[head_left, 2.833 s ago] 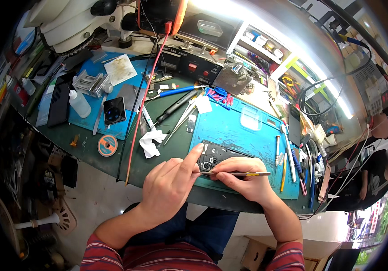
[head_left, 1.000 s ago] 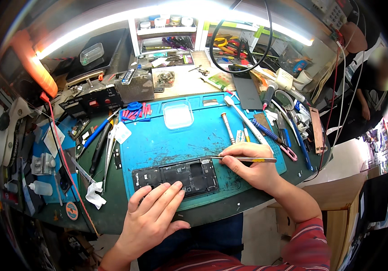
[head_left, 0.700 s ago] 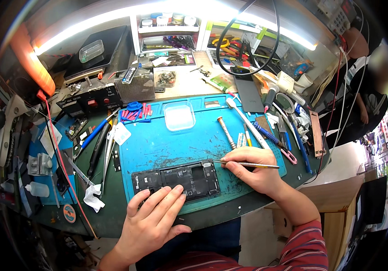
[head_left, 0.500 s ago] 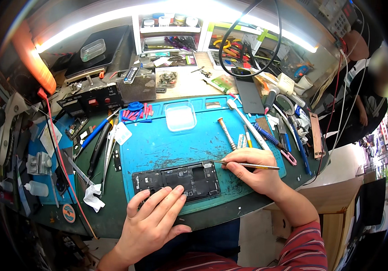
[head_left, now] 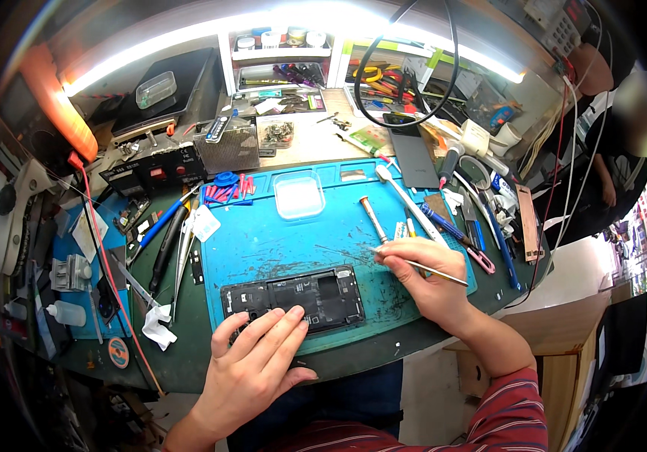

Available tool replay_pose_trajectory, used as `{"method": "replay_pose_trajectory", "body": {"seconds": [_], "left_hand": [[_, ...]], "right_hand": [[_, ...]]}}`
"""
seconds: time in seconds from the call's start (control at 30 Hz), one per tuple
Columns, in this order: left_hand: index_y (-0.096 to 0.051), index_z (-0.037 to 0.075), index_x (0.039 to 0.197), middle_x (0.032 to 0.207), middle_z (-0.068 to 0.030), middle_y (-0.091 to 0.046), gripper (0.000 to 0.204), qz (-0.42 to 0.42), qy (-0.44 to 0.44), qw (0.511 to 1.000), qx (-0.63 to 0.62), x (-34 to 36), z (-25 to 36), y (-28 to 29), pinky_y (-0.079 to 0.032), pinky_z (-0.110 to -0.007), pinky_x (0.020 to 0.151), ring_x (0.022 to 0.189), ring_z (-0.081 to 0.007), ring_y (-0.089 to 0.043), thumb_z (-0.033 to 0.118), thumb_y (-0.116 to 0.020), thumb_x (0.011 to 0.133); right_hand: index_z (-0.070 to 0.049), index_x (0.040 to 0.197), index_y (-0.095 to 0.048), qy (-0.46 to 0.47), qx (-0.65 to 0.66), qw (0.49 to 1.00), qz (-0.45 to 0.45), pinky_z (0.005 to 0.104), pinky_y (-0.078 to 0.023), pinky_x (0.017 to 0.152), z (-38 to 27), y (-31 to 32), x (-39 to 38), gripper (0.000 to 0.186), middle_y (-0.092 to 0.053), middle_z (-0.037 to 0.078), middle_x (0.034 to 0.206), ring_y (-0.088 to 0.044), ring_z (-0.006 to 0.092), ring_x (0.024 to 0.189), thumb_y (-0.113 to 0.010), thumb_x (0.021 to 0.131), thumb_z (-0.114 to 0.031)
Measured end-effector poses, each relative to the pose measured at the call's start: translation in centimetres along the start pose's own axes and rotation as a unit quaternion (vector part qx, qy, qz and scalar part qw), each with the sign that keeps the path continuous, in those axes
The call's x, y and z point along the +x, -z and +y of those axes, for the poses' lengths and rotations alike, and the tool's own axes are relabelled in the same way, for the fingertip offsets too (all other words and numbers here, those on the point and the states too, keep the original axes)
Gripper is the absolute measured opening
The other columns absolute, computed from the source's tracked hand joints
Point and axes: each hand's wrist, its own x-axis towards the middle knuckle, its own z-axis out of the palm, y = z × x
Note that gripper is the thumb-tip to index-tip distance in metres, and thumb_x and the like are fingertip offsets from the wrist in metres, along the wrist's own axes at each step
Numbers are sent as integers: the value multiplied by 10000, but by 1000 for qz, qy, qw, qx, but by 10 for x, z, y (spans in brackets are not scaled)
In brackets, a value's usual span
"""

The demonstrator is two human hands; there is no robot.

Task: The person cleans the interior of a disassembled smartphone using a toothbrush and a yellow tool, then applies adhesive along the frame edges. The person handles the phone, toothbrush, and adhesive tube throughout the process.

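Note:
A black smartphone (head_left: 330, 295) with its inner frame exposed lies on the blue work mat (head_left: 248, 248). My left hand (head_left: 257, 360) rests its outstretched fingertips on the phone's near left part, hiding some of its edge. To the right of the phone, my right hand (head_left: 429, 275) pinches a slim metal tool (head_left: 444, 276) like a pen. Its thin tip points left above the mat, apart from the phone; the exact kind of tool cannot be made out. A small screwdriver (head_left: 373, 218) lies just beyond that hand.
A clear plastic box (head_left: 299, 194) sits at the mat's far edge, beside a heap of red and blue pieces (head_left: 227, 185). A white brush (head_left: 406, 200) and other tools lie on the right, tweezers (head_left: 185, 252) on the left. Behind stands a black power unit (head_left: 159, 175). Another person (head_left: 617, 166) is at far right.
My right hand has lifted the slim tool's tip away from the phone's far right corner, up and to the right. My left hand stays on the phone.

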Motion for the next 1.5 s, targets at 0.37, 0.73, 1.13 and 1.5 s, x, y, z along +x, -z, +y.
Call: {"method": "replay_pose_trajectory", "body": {"seconds": [0.37,0.73,1.13,1.5], "left_hand": [[-704,59,1160,1276,-41,-688,479,60,15,998,-20,7,4,-7,-355,-453,1070,1134,-202,-628,355,-786,792],[-718,69,1142,1257,-27,-697,455,63,24,997,-29,6,3,-9,-324,-456,1088,1110,-188,-633,360,-780,797],[-725,87,1123,1229,-21,-701,420,71,12,997,-10,6,1,-8,-337,-415,1086,1111,-148,-638,376,-778,822],[-721,91,1155,1249,-18,-702,431,67,21,997,-24,4,1,-9,-320,-436,1100,1124,-157,-639,369,-768,829]], "right_hand": [[28,1083,-721,-8,100,987,-125,329,-552,851,3,-5,15,192,-748,137,1055,-710,231,985,-736,892,6],[14,1055,-748,-40,94,988,-113,308,-545,792,-2,-8,19,172,-758,114,959,-720,199,891,-751,891,-38],[18,1067,-746,-95,136,978,-124,289,-553,789,-5,-15,19,172,-757,115,966,-720,180,900,-737,909,-48],[56,1078,-727,-163,173,966,-99,261,-591,804,-6,-13,15,159,-733,126,1035,-739,160,908,-692,947,-26]]}}
